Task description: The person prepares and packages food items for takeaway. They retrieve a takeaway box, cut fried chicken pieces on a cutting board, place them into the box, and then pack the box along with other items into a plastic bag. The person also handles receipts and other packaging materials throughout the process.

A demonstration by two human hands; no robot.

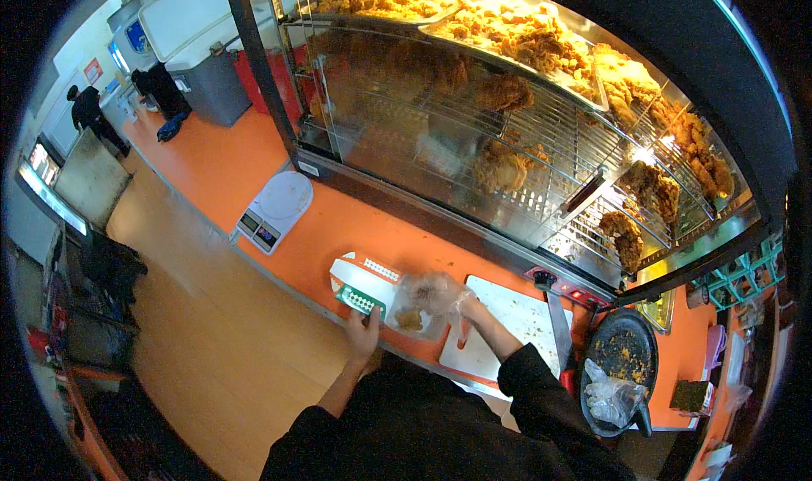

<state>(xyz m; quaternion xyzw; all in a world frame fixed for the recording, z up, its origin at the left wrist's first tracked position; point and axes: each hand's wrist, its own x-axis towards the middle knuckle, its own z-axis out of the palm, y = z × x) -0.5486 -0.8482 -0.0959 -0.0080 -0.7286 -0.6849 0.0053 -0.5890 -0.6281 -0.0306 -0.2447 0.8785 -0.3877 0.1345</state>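
Observation:
My left hand [363, 334], bare, grips the near edge of a white and green paper food box [366, 284] on the orange counter. To the right of the box lies a translucent bag or wrapper [426, 332] with a browned fried piece [408, 320] in or on it. Over that wrapper is my right hand [438, 294], in a clear plastic glove and blurred. Its fingertips are hard to make out, so I cannot tell whether it holds anything. Beside my right wrist is a white cutting board [507, 316] with crumbs.
A cleaver-like knife [559, 329] lies along the board's right side. Further right is a black oval pan [625, 338] with crumbs and a crumpled plastic bag [612, 392]. A kitchen scale [276, 211] stands left. A glass warming cabinet [406, 119] holds fried chicken [533, 37]. Another person [92, 113] stands far left.

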